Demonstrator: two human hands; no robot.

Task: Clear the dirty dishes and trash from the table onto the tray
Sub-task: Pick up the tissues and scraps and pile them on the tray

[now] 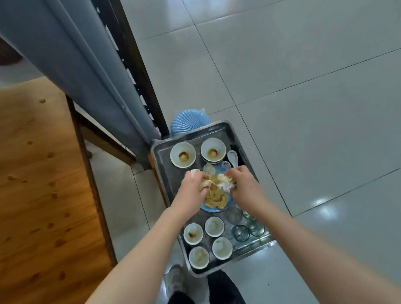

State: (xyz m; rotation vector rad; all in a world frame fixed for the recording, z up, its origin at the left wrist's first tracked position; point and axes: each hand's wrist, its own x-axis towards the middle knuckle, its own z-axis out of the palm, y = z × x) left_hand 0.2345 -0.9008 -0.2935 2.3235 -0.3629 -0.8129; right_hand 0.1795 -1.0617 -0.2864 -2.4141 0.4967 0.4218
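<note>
the left hand (193,189) grips a crumpled napkin (204,182) and the right hand (242,184) pinches the trash (216,195) on the blue plate (214,209). the plate lies in the middle of the tray (165,172), between bowls (183,154) and glasses (241,233).

Round blue plate (214,209): mostly covered by crumpled stained napkins (216,190), left hand (193,189) and right hand (242,184).
Clear greenish glasses (241,233): blurred and overlapping; count unclear.
Blue ribbed plastic object (189,121): lower part behind steel tray (158,160).

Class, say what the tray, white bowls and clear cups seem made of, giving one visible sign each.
Tray: probably stainless steel, grey metallic sheen. White bowls: likely glazed ceramic, glossy and opaque. Clear cups: seemingly glass, transparent, greenish tint.
</note>
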